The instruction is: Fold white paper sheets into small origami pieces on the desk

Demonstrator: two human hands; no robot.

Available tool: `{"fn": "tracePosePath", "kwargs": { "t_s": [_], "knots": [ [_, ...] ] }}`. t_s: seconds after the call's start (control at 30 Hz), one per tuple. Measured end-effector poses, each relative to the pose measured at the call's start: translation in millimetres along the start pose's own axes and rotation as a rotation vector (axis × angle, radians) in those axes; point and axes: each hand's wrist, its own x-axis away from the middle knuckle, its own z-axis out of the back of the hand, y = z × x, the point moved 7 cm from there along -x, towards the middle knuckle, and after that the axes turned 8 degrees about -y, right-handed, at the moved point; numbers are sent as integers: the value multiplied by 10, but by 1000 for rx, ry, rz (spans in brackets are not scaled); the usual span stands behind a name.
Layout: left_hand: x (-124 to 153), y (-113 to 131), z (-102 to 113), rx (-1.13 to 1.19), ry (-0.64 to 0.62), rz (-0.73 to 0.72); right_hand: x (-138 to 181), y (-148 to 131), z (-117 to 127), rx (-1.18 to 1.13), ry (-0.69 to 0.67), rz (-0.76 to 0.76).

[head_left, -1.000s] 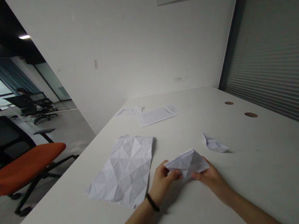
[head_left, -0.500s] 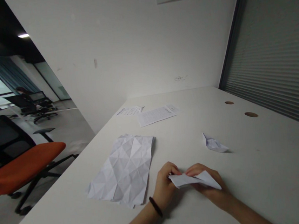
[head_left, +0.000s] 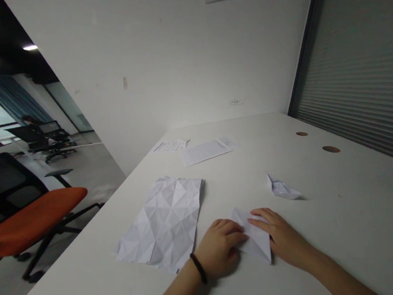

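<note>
A folded white paper (head_left: 256, 241) lies on the table in front of me, its creased flaps coming to points at the top and at the lower right. My left hand (head_left: 222, 247), with a dark band at the wrist, has its fingers bent and pressed together on the paper's left part; the thumb is mostly hidden. From the right, my right hand (head_left: 277, 232) grips the paper's right edge, two fingers reaching over its top face while the others curl out of sight. Beyond it sits a small folded paper boat (head_left: 283, 189), touched by neither hand.
Left of my hands lies a white sheet (head_left: 167, 220) covered in creases. Printed papers (head_left: 207, 151) lie farther back on the white table (head_left: 253, 160), which has two round holes near its right side. An orange-seated chair (head_left: 39, 213) stands left; a person sits in the background.
The folded paper was held up edge-on between both hands; now it is turned and lowered flat onto the table. My right fingers have moved over its top face.
</note>
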Motion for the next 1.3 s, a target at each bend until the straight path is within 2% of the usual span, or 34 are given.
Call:
{"fn": "tracePosePath", "kwargs": {
  "t_s": [0.13, 0.33, 0.73, 1.07, 1.2, 1.3],
  "knots": [
    [9, 10, -6, -23, -5, 35, 45, -52, 15, -47, -72, 12],
    [13, 17, 22, -38, 4, 54, 81, -238, 65, -147, -119, 149],
    [30, -39, 20, -18, -11, 73, 76, -230, 96, -220, -93, 122],
    [11, -31, 54, 85, 85, 69, -5, -124, 132, -341, 21, 85],
    [-10, -122, 43, 167, 168, 189, -19, 27, 73, -384, 141, -65],
    [-13, -226, 15, 180, 214, 297, -32, 98, 40, -388, 209, -99]
  ]
}}
